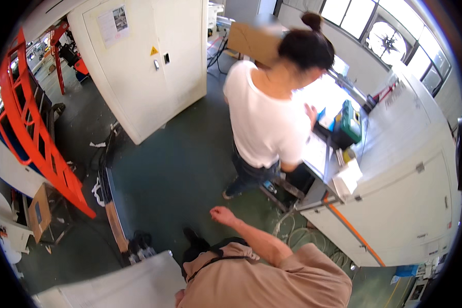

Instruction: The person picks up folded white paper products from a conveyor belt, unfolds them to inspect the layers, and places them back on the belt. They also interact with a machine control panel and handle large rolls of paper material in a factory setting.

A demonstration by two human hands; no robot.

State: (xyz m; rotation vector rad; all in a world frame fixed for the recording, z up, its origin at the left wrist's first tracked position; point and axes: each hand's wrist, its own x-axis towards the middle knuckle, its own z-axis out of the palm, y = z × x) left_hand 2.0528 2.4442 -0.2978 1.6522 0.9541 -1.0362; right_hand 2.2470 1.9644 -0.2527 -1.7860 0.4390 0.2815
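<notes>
My right hand (222, 215) hangs over the dark green floor in front of my body, its fingers loosely curled with nothing visible in them. It touches nothing; the nearest thing is the shoe of a person in a white shirt (267, 115), who stands ahead with their back partly to me. Only a small part of my left hand (179, 296) shows, at the lower edge between my brown shirt and a pale cabinet top (123, 282). Its fingers are hidden.
A tall white cabinet (133, 61) stands ahead left, beside orange-red metal steps (41, 128). On a workbench by the person sits a green toolbox (350, 123). A large white metal enclosure (405, 190) fills the right. Coiled hoses (308, 237) lie on the floor.
</notes>
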